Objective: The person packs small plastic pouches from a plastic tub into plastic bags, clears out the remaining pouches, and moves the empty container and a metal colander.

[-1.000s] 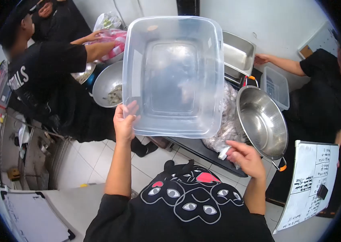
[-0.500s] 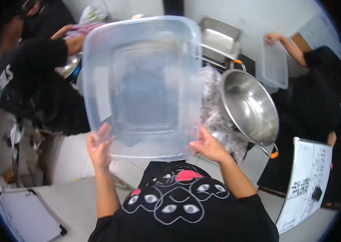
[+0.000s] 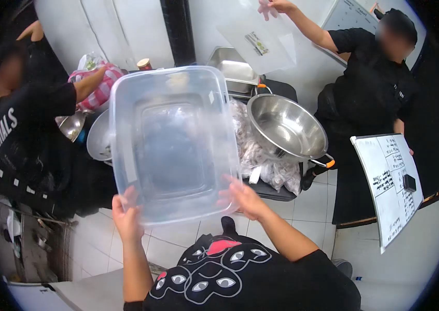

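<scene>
A large clear plastic tub (image 3: 175, 147) is held up in front of me, its open side toward the camera and nothing visible in it. My left hand (image 3: 127, 213) grips its lower left corner, and my right hand (image 3: 246, 199) grips the lower right edge. Just right of the tub, clear bags of pale pieces (image 3: 268, 171) lie on a black table (image 3: 276, 193). A perforated steel colander (image 3: 288, 127) with orange handles rests by the bags.
One co-worker at right raises a clear container (image 3: 258, 41) above a steel pan (image 3: 235, 70). Another at left touches a pink striped bag (image 3: 97, 88) near a metal bowl (image 3: 100, 137). A whiteboard (image 3: 390, 181) stands at right.
My right hand has come onto the tub, which has moved left and down in view. The co-worker at right has lifted the smaller clear container.
</scene>
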`<move>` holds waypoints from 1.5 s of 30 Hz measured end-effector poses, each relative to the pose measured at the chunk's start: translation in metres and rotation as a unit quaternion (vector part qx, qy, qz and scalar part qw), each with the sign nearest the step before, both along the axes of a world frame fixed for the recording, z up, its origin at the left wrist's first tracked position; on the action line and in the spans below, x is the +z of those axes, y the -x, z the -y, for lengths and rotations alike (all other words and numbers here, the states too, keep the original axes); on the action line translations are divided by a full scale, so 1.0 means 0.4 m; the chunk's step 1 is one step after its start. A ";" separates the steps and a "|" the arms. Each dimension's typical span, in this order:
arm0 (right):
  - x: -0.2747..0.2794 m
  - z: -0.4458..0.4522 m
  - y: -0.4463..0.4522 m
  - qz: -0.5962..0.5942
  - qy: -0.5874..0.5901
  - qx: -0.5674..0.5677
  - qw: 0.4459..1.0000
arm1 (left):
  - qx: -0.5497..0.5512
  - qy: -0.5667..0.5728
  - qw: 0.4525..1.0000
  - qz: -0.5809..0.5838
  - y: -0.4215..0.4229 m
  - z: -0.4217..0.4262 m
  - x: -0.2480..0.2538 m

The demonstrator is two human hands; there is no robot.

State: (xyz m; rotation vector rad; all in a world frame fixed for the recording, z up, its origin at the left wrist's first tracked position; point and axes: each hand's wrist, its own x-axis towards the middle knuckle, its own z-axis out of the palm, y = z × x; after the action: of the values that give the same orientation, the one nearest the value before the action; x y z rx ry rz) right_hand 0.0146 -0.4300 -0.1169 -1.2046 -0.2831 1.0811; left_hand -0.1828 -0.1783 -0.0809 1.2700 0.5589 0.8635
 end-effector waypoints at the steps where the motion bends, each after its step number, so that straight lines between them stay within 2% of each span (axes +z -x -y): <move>1: -0.025 -0.002 -0.006 0.022 -0.045 -0.019 0.999 | -0.012 -0.014 1.000 -0.019 -0.012 -0.006 0.022; 3: 0.031 -0.013 -0.020 0.065 -0.072 -0.084 0.992 | -0.029 -0.008 1.000 0.000 -0.063 -0.039 0.049; 5: 0.097 -0.014 -0.055 0.054 -0.169 -0.089 0.980 | -0.060 -0.026 0.998 0.006 -0.133 -0.046 0.117; 7: 0.178 -0.016 -0.078 0.033 -0.208 -0.122 0.970 | -0.096 -0.076 0.991 -0.049 -0.229 -0.114 0.135; 10: 0.270 0.003 -0.114 -0.023 -0.204 -0.170 0.964 | -0.126 -0.048 0.991 0.007 -0.340 -0.114 0.232; 12: 0.287 0.024 -0.130 -0.054 -0.221 -0.171 0.959 | -0.145 0.000 0.989 0.027 -0.372 -0.085 0.299; 13: 0.291 0.035 -0.140 -0.070 -0.229 -0.172 0.956 | -0.152 -0.018 0.987 0.038 -0.379 -0.067 0.315; 15: 0.295 0.055 -0.158 -0.043 -0.232 -0.160 0.958 | -0.165 -0.053 0.983 0.058 -0.395 -0.031 0.341; 19: 0.306 0.083 -0.193 0.014 -0.226 -0.165 0.960 | -0.154 -0.028 0.983 0.100 -0.399 0.025 0.382; 21: 0.299 0.075 -0.204 0.062 -0.171 -0.207 0.961 | -0.166 -0.022 0.978 0.128 -0.406 0.031 0.388; 24: 0.294 0.049 -0.194 0.120 -0.140 -0.253 0.950 | -0.141 -0.131 0.981 0.012 -0.418 0.004 0.380; 25: 0.291 0.043 -0.182 0.137 -0.138 -0.264 0.945 | -0.129 -0.143 0.981 0.037 -0.403 0.014 0.364; 28: 0.218 0.022 -0.186 0.218 -0.171 -0.280 0.919 | -0.080 -0.236 0.968 -0.017 -0.337 0.021 0.330; 30: 0.208 0.018 -0.128 0.221 -0.131 -0.273 0.927 | -0.069 -0.230 0.970 -0.043 -0.259 0.017 0.279; 32: 0.169 0.018 -0.066 0.267 -0.082 -0.267 0.922 | -0.066 -0.154 0.985 -0.044 -0.165 0.024 0.216; 34: 0.085 0.019 -0.027 0.395 -0.045 -0.215 0.892 | -0.069 -0.059 0.994 -0.065 -0.072 0.006 0.102; 36: 0.064 0.019 0.027 0.401 -0.051 -0.173 0.898 | -0.042 0.003 0.997 -0.063 0.018 0.006 -0.034; 38: 0.019 0.005 0.057 0.433 -0.057 -0.145 0.888 | -0.011 0.070 0.996 -0.061 0.088 0.039 -0.113; 41: 0.031 -0.016 0.104 0.421 -0.014 -0.044 0.906 | 0.057 0.080 0.987 -0.130 0.179 0.043 -0.250; 45: 0.014 -0.047 0.148 0.342 0.039 0.042 0.938 | 0.137 0.103 0.967 -0.189 0.241 0.081 -0.337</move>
State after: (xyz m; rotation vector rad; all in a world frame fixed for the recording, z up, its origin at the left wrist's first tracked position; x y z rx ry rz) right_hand -0.0448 -0.4114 -0.1114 -1.6291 -0.8377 0.7128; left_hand -0.2790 -0.2109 -0.2159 1.1877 1.1213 0.7668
